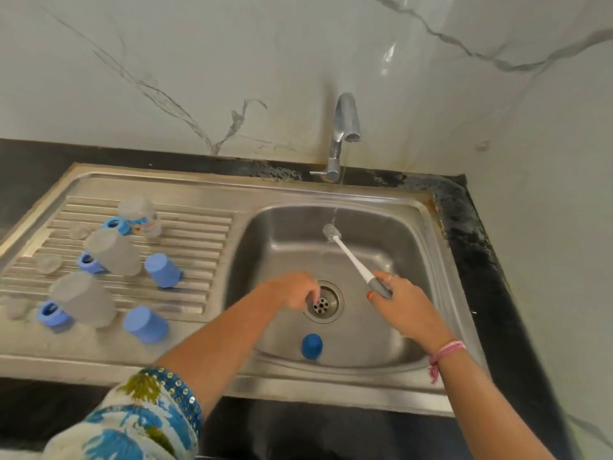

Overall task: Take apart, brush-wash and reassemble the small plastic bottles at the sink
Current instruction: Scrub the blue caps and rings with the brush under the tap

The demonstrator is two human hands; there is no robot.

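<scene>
My right hand (403, 302) grips the grey handle of a white bottle brush (348, 252), whose bristle head sits under a thin stream from the tap (345, 127). My left hand (292, 290) reaches down to the sink drain (323, 302) with its fingers curled; whether it holds anything is hidden. A dark blue cap (311, 346) stands in the basin near the front wall. On the drainboard (199, 227) lie three clear bottle bodies (112, 252), blue collars (117, 225) and two light blue caps (162, 270).
The steel sink basin (408, 234) is set in a black counter (474, 260) against a marble wall. Several small clear discs (48, 263) lie on the left of the drainboard. A patterned sleeve (142, 416) covers my left upper arm.
</scene>
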